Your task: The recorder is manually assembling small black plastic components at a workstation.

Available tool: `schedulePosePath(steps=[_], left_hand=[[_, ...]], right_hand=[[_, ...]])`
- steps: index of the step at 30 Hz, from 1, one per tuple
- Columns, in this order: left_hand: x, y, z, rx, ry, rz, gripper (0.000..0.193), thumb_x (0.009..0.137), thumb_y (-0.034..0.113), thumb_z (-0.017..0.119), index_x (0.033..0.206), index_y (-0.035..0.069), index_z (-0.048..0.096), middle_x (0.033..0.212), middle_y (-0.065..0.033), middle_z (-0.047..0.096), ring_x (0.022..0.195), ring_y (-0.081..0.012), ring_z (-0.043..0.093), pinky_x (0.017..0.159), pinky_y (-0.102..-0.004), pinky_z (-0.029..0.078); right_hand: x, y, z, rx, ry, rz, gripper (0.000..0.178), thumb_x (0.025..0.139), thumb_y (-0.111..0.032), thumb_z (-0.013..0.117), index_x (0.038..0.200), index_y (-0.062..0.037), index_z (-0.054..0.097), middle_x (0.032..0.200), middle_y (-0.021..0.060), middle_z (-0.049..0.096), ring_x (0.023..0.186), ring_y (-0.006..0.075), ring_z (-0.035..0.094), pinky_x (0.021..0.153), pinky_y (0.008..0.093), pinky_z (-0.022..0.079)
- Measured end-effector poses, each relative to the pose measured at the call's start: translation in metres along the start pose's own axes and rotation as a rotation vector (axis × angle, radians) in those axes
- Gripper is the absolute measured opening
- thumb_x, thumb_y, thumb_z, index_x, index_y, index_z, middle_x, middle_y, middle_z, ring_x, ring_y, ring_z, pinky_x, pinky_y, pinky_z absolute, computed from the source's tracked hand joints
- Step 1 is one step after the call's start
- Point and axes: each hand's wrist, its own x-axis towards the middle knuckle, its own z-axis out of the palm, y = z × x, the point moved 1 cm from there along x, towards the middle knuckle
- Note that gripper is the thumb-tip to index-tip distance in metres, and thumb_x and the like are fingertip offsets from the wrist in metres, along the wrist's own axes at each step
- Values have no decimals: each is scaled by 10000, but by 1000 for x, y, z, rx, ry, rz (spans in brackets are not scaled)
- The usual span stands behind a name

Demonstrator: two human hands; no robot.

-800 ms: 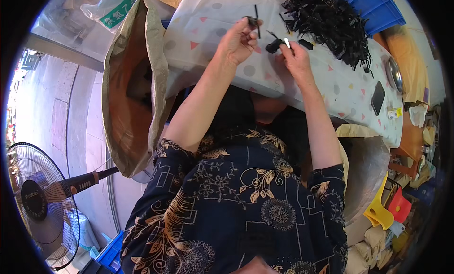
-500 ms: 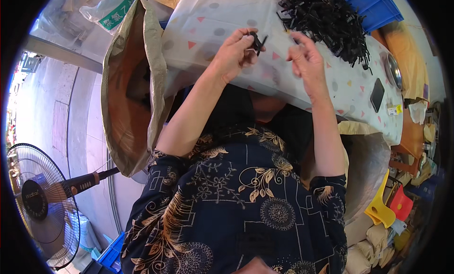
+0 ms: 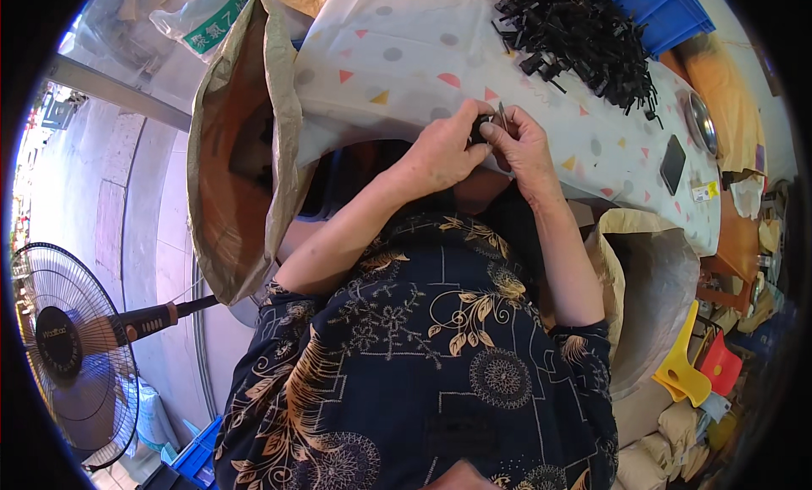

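Observation:
Over the near edge of the covered table (image 3: 406, 75), my two hands meet in front of my body. My left hand (image 3: 444, 156) is closed around a small black plastic piece (image 3: 479, 130), which its fingers partly cover. Right against it, my right hand (image 3: 529, 151) pinches a thin, greyish blade-like sliver (image 3: 502, 115) that points up between the fingers; its exact kind cannot be made out. Farther back on the right lies a heap of small black plastic parts (image 3: 584, 46), apart from both hands.
A blue crate (image 3: 677, 20) stands behind the heap. To its right are a metal bowl (image 3: 700, 124) and a dark phone (image 3: 672, 165). Open woven sacks flank me, one at left (image 3: 286, 118) and one at right (image 3: 655, 278). A fan (image 3: 68, 346) stands at far left.
My hands were apart over the table, the left with a black piece. Both have come together nearer my body, and the right hand has moved left to meet the piece.

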Motion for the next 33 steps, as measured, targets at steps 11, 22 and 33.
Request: schedulePosePath(steps=[11, 22, 33], left_hand=[[-21, -5, 3, -199, 49, -101, 320, 840, 12, 566, 1121, 19, 413, 713, -129, 586, 618, -206, 601, 567, -326, 473], [-31, -16, 2, -52, 78, -13, 279, 843, -26, 553, 1061, 27, 389, 681, -104, 559, 571, -144, 564, 524, -299, 452], [-37, -7, 11, 177, 156, 105, 293, 821, 21, 581, 1063, 34, 416, 829, -244, 581, 827, -471, 559, 677, -493, 447]], right_hand=[[-32, 16, 9, -134, -41, -52, 213, 969, -242, 519, 915, -42, 564, 757, -38, 525, 694, 47, 444, 621, 205, 377], [-48, -1, 22, -559, -73, -174, 210, 973, -180, 486, 1033, 13, 543, 827, 86, 594, 771, 119, 513, 721, 269, 443], [-44, 24, 24, -561, 98, -292, 178, 953, -162, 503, 990, 2, 562, 746, 153, 598, 673, 210, 574, 661, 310, 465]])
